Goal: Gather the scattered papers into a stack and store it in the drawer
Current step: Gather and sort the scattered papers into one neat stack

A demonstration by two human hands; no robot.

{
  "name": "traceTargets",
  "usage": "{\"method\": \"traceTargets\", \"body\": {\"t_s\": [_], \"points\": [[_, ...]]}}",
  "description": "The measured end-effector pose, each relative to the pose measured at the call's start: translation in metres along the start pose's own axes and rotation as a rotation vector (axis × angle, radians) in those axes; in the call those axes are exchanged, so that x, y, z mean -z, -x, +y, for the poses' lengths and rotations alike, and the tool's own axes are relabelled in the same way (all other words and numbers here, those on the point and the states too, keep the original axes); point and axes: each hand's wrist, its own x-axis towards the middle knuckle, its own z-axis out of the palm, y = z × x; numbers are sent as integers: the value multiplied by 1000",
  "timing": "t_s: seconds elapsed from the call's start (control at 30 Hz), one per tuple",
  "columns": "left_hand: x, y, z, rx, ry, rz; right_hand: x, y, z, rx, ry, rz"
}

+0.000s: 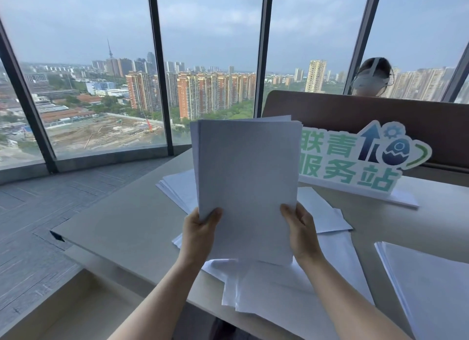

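I hold a stack of white paper sheets (247,177) upright above the table, its top edges a little uneven. My left hand (199,234) grips its lower left edge, thumb on the front. My right hand (300,229) grips the lower right edge the same way. More loose white sheets (291,286) lie spread on the table below the stack. Another pile of sheets (176,187) lies behind it to the left, and a separate pile (429,286) lies at the right edge. No drawer is in view.
The beige table (121,220) ends at a corner on the left, above grey carpet. A green and white cut-out sign (355,162) stands at the back right before a brown partition (380,116). Another person's head shows behind the partition. Tall windows run along the back.
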Motion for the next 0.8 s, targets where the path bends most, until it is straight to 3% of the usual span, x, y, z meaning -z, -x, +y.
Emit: {"method": "traceTargets", "body": {"t_s": [0.1,0.2,0.43,0.6,0.8], "points": [[9,-7,3,1,-12,54,10,-10,-6,5,170,37],[23,-13,8,40,16,128,26,-25,-6,29,643,38],[55,-12,1,242,31,234,43,-38,-2,-43,1429,-530],[65,-10,-12,339,-14,250,20,-43,-4,13,1714,-788],[67,-9,-14,370,-12,265,7,-65,10,-18,1833,-919]]}}
